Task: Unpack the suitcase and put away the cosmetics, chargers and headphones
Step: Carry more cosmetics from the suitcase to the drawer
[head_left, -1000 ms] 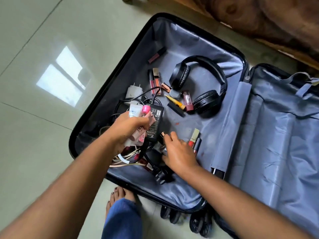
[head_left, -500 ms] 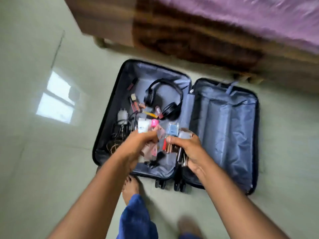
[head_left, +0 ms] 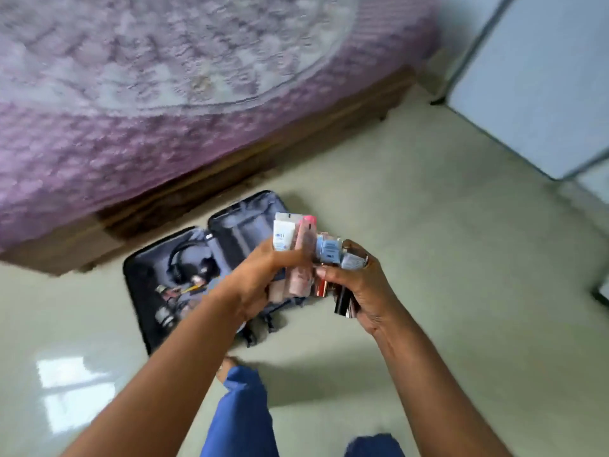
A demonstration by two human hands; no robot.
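Cosmetics (head_left: 298, 255) upright in both hands' grip, above suitcase (head_left: 141, 282).

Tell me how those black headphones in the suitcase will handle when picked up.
The headphones probably lift stiffly by their arched band, though the padded cups may swing. They look light for their bulk. Lying flat in the suitcase, they seem unlikely to roll.

- Blue print is seen on the white tube (head_left: 284, 235), too blurred to be read.
- Dark lines of print are seen on the pale blue box (head_left: 328, 249) right of the white tube; unreadable.
- Nothing else lettered is made out.
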